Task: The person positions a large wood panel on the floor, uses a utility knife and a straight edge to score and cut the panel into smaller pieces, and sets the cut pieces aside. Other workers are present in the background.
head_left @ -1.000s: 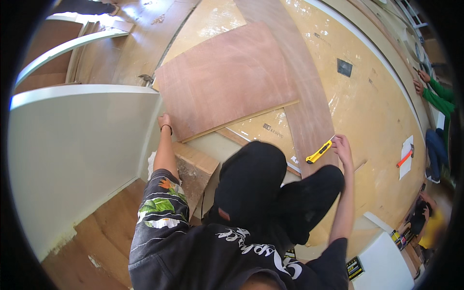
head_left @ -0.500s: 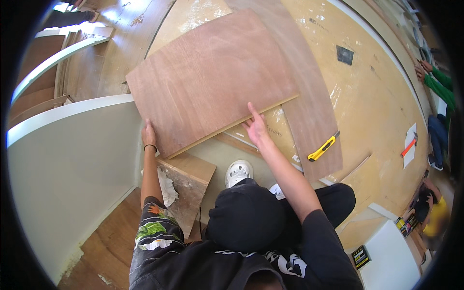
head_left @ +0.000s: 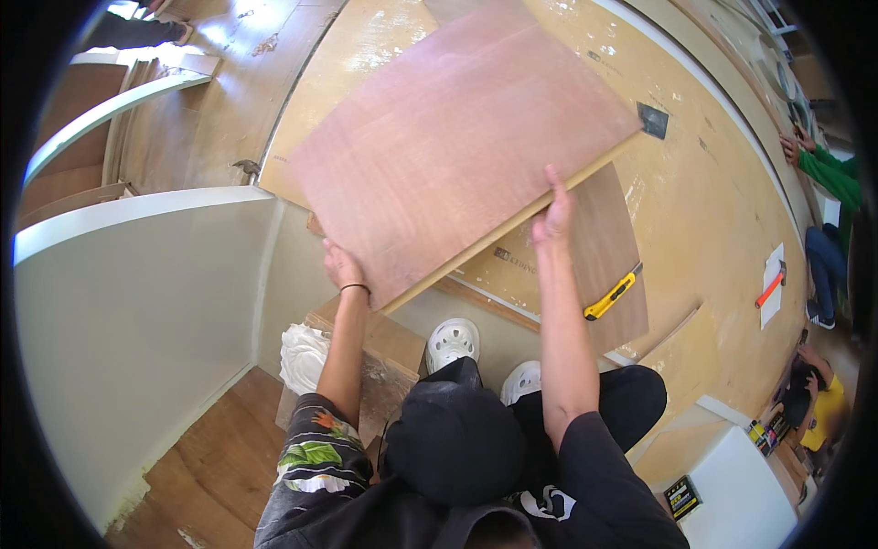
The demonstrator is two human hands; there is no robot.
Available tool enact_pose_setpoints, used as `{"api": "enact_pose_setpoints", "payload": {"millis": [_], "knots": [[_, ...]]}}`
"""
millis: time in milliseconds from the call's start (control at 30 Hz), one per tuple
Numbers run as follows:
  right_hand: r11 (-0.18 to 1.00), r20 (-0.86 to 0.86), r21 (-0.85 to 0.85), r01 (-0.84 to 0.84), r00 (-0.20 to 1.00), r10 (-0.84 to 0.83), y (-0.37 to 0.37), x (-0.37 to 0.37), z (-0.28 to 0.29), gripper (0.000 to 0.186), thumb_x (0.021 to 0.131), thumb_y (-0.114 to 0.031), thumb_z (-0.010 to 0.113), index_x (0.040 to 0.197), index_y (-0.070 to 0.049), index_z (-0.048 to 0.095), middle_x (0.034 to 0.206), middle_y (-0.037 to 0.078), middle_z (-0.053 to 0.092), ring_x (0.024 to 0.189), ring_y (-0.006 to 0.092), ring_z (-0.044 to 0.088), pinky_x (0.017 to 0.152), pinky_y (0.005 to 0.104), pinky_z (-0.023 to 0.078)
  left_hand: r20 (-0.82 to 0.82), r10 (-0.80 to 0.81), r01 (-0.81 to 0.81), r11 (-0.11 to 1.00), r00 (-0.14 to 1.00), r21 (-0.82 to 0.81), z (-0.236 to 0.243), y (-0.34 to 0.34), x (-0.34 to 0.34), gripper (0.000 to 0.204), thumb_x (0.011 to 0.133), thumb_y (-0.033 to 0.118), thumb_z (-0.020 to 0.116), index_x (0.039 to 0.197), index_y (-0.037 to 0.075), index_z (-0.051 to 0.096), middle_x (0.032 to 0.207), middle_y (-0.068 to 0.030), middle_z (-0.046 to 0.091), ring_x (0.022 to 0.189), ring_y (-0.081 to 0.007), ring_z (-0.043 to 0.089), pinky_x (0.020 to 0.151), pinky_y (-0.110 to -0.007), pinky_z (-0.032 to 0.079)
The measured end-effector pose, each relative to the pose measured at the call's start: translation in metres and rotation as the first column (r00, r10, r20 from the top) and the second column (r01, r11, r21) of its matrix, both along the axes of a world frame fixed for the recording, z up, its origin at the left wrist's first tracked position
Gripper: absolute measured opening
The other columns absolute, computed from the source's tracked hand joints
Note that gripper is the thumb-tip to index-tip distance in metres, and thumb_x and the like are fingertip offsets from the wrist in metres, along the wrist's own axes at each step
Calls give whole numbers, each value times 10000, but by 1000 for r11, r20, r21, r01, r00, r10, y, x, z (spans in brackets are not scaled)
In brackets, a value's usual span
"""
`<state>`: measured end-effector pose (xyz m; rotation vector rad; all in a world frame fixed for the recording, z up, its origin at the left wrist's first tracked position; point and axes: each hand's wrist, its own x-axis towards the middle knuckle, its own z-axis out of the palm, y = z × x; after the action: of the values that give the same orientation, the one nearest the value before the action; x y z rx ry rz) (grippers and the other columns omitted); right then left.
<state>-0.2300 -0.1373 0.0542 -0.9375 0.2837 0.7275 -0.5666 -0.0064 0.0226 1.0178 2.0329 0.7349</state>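
Observation:
My left hand (head_left: 343, 267) grips the left edge of a square pinkish plywood panel (head_left: 457, 156) with a pale strip along its near edge. My right hand (head_left: 553, 215) is closed on that near edge, farther right. The panel is over a long plywood piece (head_left: 594, 229) lying on a large yellowish board (head_left: 695, 201). A yellow utility knife (head_left: 611, 293) lies right of my right hand on the long piece. Below my left hand, beside my forearm, a white crumpled or pasty mass (head_left: 302, 357) sits by a dirty wooden block (head_left: 393, 384).
A white half-wall (head_left: 137, 293) stands at my left, with a hammer head (head_left: 247, 168) near its far end. An orange-handled hammer (head_left: 771, 285) lies on paper at right. Co-workers (head_left: 828, 183) (head_left: 823, 412) work along the right; another person's leg (head_left: 128, 32) shows at top left.
My right hand has left the utility knife and taken hold of the panel. The panel has shifted right from half a second ago, and both my hands moved right with it.

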Motion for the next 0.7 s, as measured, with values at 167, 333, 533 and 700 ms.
{"api": "enact_pose_setpoints", "payload": {"millis": [167, 333, 533, 700], "knots": [[998, 350, -21, 63, 935, -52, 10, 42, 100, 386, 844, -132, 754, 1167, -2, 590, 1113, 69, 638, 1036, 175, 615, 925, 345, 521, 267, 4, 32, 991, 964, -131, -8, -14, 48, 636, 1005, 462, 416, 1253, -111, 536, 1282, -305, 560, 1173, -405, 533, 1005, -434, 402], [997, 550, 67, 30, 833, -62, 10, 55, 222, 333, 813, -131, 794, 1084, -21, 635, 1061, 62, 658, 956, 124, 620, 843, 276, 505, -252, -193, 297, 815, 948, 498, 69, 99, 82, 677, 990, 462, 496, 1410, -57, 383, 1409, -255, 440, 1335, -393, 380, 1124, -445, 290], [1000, 722, -7, 17, 692, -6, -5, 106, 340, 437, 801, -206, 807, 1148, -11, 627, 1076, 71, 671, 999, 170, 638, 901, 292, 507, 680, -707, 631, 620, 193, 466, 178, 213, 173, 789, 978, 589, 468, 1480, -8, 345, 1499, -150, 417, 1396, -250, 371, 1169, -376, 264], [966, 866, -254, 53, 458, 203, 4, 166, 322, 484, 780, -283, 843, 1076, -1, 583, 946, 71, 681, 803, 142, 652, 795, 268, 519, 707, -648, 525, 722, 284, 451, 198, 126, 131, 642, 1025, 485, 443, 1424, -16, 429, 1389, -130, 529, 1273, -235, 510, 1057, -358, 413]]}}
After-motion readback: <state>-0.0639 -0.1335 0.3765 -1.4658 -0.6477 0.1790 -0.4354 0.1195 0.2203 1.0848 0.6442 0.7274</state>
